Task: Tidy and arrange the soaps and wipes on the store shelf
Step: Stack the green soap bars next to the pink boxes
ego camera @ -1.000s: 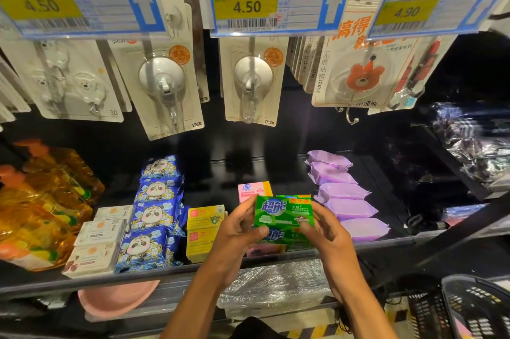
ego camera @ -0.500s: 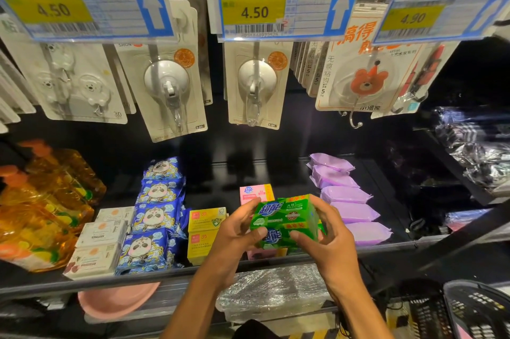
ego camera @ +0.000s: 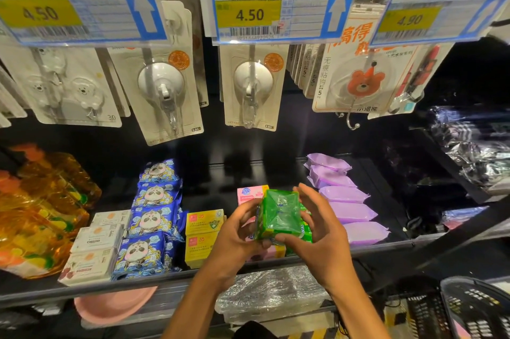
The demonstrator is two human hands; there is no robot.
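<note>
The green soap pack (ego camera: 278,214) wears glossy, crinkled plastic film that catches the light. The purple wipes packs (ego camera: 350,210) look like smooth, soft-sheen plastic. The yellow boxes (ego camera: 202,224) seem matt cardboard. The shelf (ego camera: 386,246) is dark, smooth and faintly reflective.

Count taken on the shelf (ego camera: 276,264). Purple wipe packs (ego camera: 346,195), right row: five. Blue panda packs (ego camera: 154,217), left of centre: four. Yellow boxes (ego camera: 202,221): two, stacked near to far. White boxes (ego camera: 95,238), left: three. Green soap (ego camera: 277,214): one held, one more partly hidden beneath. Pink soap (ego camera: 249,194): one seen clearly. Price tags (ego camera: 249,14) above: three. Hands: two.
</note>
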